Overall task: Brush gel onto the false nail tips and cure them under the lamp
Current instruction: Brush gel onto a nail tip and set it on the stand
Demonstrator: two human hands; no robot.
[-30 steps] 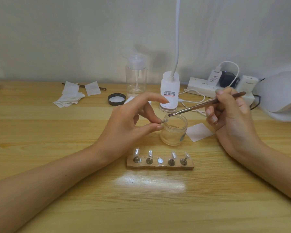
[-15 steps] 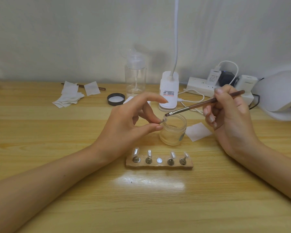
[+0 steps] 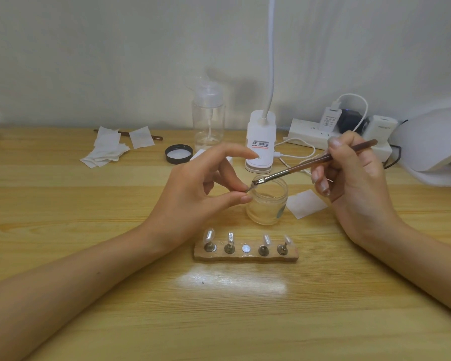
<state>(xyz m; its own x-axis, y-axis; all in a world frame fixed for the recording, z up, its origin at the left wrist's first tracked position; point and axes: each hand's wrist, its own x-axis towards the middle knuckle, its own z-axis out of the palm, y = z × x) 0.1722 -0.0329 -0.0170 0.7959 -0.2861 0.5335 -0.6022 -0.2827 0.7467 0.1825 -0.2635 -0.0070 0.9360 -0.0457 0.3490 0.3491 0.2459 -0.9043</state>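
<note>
A small clear false nail tip (image 3: 251, 188) is pinched between thumb and finger of the left hand (image 3: 193, 194), at the near-left rim of an open clear glass gel jar (image 3: 267, 207). The right hand (image 3: 354, 183) grips a slim brown-handled brush (image 3: 310, 164), with its bristles touching the tip. Just in front, a wooden block holder (image 3: 245, 257) carries four more tips. A white domed curing lamp (image 3: 432, 144) sits at the right edge of the pale wooden desk (image 3: 89, 230), well apart. A stretch of desk lies between holder and near edge, flanked by both forearms.
</note>
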